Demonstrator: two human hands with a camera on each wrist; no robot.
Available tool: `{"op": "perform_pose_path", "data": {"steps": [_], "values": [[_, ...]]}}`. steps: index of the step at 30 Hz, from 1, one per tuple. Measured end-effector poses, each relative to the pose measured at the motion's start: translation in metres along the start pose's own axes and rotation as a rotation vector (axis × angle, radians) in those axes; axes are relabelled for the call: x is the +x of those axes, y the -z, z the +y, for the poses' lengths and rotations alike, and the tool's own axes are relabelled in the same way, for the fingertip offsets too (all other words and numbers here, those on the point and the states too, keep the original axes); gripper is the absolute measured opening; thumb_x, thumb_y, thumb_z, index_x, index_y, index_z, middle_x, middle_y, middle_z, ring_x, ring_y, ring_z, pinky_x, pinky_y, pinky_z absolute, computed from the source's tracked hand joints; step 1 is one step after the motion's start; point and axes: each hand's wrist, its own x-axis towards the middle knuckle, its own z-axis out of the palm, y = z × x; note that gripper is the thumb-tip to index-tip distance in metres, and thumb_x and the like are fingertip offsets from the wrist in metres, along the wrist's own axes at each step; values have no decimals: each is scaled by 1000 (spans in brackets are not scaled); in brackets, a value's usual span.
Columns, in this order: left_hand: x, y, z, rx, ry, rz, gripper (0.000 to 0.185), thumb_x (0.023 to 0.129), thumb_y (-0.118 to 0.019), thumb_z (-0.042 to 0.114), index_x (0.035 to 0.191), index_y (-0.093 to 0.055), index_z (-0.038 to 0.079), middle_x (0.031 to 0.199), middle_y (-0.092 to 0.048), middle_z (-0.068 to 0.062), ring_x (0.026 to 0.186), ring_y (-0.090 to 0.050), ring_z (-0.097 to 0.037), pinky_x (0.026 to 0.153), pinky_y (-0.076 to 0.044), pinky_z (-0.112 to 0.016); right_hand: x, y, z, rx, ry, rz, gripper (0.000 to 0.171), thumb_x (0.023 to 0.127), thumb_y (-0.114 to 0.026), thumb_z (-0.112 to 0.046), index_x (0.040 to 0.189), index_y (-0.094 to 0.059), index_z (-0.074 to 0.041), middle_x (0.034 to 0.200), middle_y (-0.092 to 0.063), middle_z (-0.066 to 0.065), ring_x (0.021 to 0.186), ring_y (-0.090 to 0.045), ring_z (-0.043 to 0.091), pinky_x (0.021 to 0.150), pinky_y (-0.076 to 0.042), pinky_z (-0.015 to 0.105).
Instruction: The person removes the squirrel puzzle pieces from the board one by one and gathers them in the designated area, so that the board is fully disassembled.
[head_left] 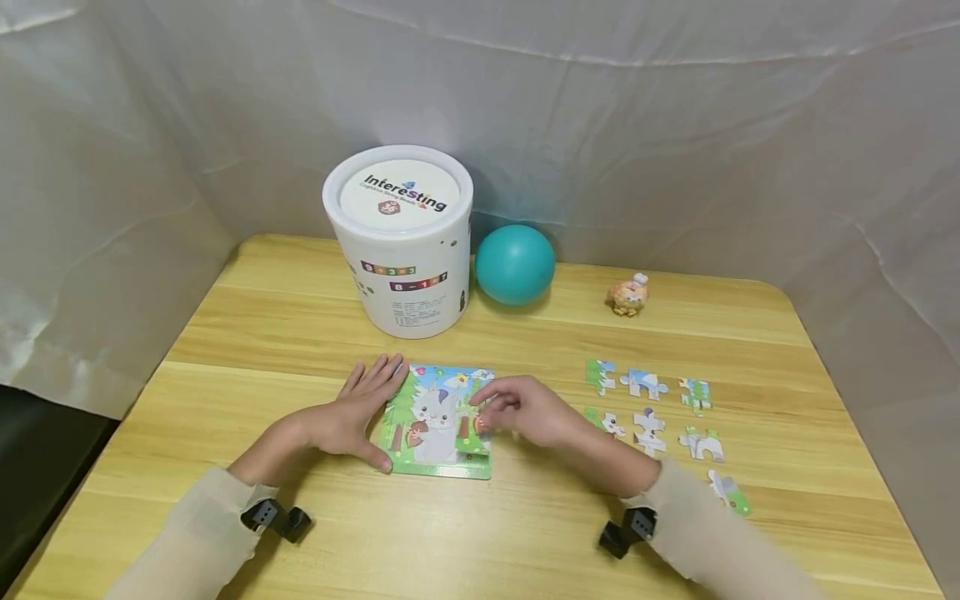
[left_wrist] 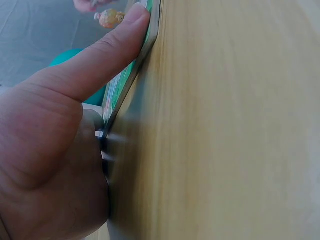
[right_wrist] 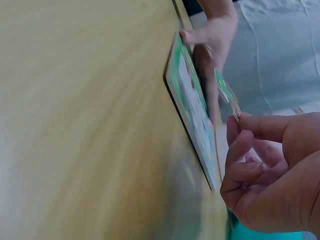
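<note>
A square puzzle board (head_left: 435,468) printed with a grey squirrel and a green border lies on the table. My left hand (head_left: 348,417) rests along its left edge with the fingers spread; in the left wrist view the thumb (left_wrist: 107,57) lies on the board's rim. My right hand (head_left: 528,410) pinches a green and brown puzzle piece (right_wrist: 227,92) between thumb and forefinger. The right wrist view shows that piece raised above the board (right_wrist: 192,110). From the head view the piece overlaps the right side of the picture.
Several loose puzzle pieces (head_left: 643,383) lie in rows to the right, partly beside my right forearm. Behind the board stand a white lidded bucket (head_left: 405,275), a teal balloon (head_left: 515,265) and a small chick figurine (head_left: 628,295). Grey cloth (head_left: 675,150) hangs behind the table.
</note>
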Motion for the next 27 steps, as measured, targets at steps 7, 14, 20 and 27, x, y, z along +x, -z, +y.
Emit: {"op": "perform_pose_path", "data": {"steps": [7,14,20,27], "values": [[-1,0,1,-8,9,0,139,69,-91,45,161,1,-3,167,16,-22,152,20,-41,118,18,-57,-31,36,14,-56,4,15,24,97,-69,-7,120,-70,-1,96,-73,10,92,-69,29,76,-55,33],[-1,0,0,-4,-3,2,139,70,-91,46,161,2,-4,166,17,-23,152,21,-41,118,19,-57,-63,63,24,-77,-36,24,26,98,-69,-14,121,-69,-3,96,-73,8,93,-68,31,77,-54,30],[0,0,-1,-1,-10,12,139,69,-91,46,161,1,-4,166,16,-23,152,20,-41,118,19,-57,-89,77,39,-124,-60,27,24,100,-66,-14,121,-69,-3,95,-71,8,86,-66,27,69,-52,29],[0,-1,0,-3,-10,11,138,70,-91,45,161,1,-4,166,15,-24,152,20,-42,118,19,-58,-111,87,56,-115,-71,25,24,100,-65,-11,121,-67,0,94,-70,11,71,-58,14,58,-46,24]]}}
